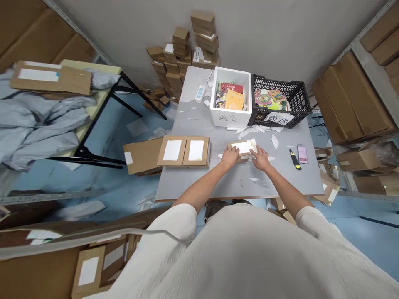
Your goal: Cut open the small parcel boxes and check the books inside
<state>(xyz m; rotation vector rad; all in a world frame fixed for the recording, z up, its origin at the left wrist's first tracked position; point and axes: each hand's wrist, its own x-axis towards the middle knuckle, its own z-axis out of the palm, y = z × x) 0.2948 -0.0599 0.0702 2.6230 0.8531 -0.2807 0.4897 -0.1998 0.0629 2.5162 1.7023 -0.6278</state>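
On the grey table a small cardboard box (pixel 242 157) with a white label (pixel 243 146) on top lies between my hands. My left hand (pixel 230 158) grips its left front corner. At the other end, my right hand (pixel 261 159) holds the box, with its fingers on the label's right end. A larger flat carton (pixel 183 161) with two white labels lies to the left. To the right of my hands are a black and yellow box cutter (pixel 295 159) and a phone (pixel 302 154) with its screen lit.
Behind the box stand a white foam bin (pixel 232 118) and a black plastic crate (pixel 301 101), both holding books. Paper scraps (pixel 274 141) and a power strip (pixel 200 94) lie on the table (pixel 187 182). Stacked cartons (pixel 174 79) line the wall; a side table (pixel 102 68) bears grey parcels.
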